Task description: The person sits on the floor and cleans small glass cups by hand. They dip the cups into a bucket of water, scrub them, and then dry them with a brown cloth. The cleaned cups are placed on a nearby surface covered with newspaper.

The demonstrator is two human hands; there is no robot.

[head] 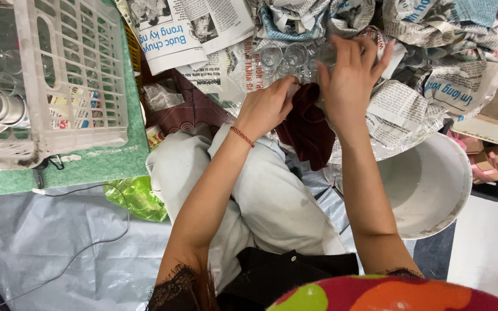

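In the upper middle of the frame the left hand (269, 106) pinches a dark red cloth (306, 126); the right hand (350, 72) grips a clear glass (327, 55) just above it; more glasses (283, 56) sit on newspaper (410, 109); a white bowl (433, 184) is at right; a white basket (76, 69) is upper left.

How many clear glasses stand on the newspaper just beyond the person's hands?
2 show clearly: a left glass and a middle glass, side by side. The right hand seems to hold a third against the dark red cloth; more may be hidden.
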